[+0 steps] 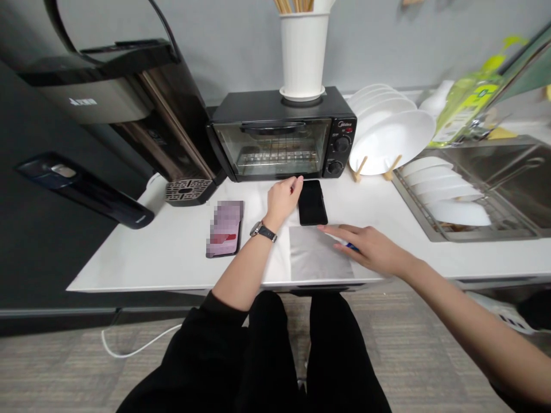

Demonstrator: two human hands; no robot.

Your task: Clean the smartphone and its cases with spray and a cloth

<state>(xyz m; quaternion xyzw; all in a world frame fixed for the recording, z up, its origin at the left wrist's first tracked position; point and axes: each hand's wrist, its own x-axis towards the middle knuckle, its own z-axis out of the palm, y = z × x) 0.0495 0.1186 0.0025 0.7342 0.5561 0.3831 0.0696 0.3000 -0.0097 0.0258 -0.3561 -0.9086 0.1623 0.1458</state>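
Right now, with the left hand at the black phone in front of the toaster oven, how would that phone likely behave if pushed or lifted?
The black phone lies flat on the smooth white counter, so it would probably slide rather than roll or tip. It looks a thin rigid slab, likely stiff. Its glossy face may be slippery under the left hand and could crack if dropped.

Toaster oven (pixel 282 135) blocks rear; counter (pixel 172 252) left open.
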